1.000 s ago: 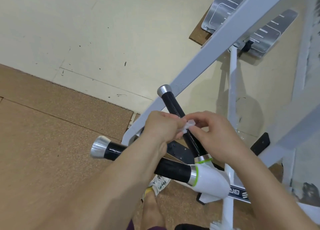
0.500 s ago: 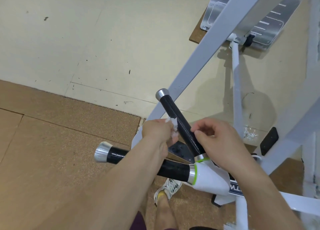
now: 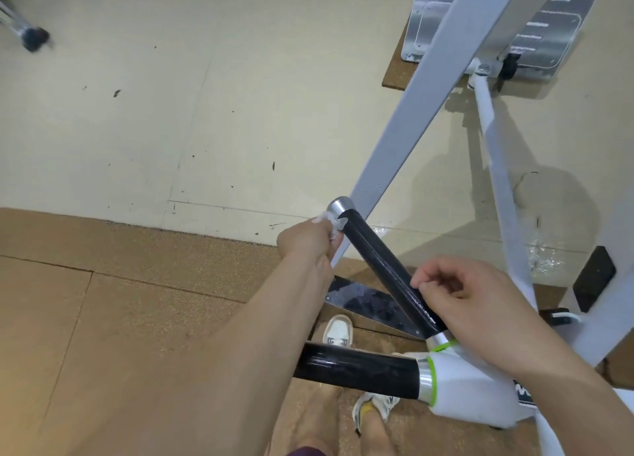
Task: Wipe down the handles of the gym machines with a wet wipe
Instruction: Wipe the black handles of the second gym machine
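Two black machine handles fork out of a white hub [image 3: 477, 383]. The upper handle [image 3: 387, 267] slants up-left to a silver end cap. My left hand [image 3: 308, 241] is shut on a small white wet wipe [image 3: 331, 224] and presses it against this handle's left side just below the cap. My right hand [image 3: 470, 298] hovers over the lower part of the same handle, fingers curled with nothing in them, thumb and fingertips touching the grip. The lower handle [image 3: 356, 364] runs left from the hub; my left forearm hides its far end.
A grey slanted frame beam [image 3: 429, 95] crosses behind the upper handle. A thin white strut [image 3: 497, 167] and metal footplates [image 3: 542, 27] lie at right. My feet in sneakers [image 3: 338, 332] stand on cork mat below. A black-tipped metal leg [image 3: 32, 37] is top left.
My left hand slid the wipe up the upper handle from its middle to just under the silver cap. My right hand let go of the wipe and stayed near the handle's base.
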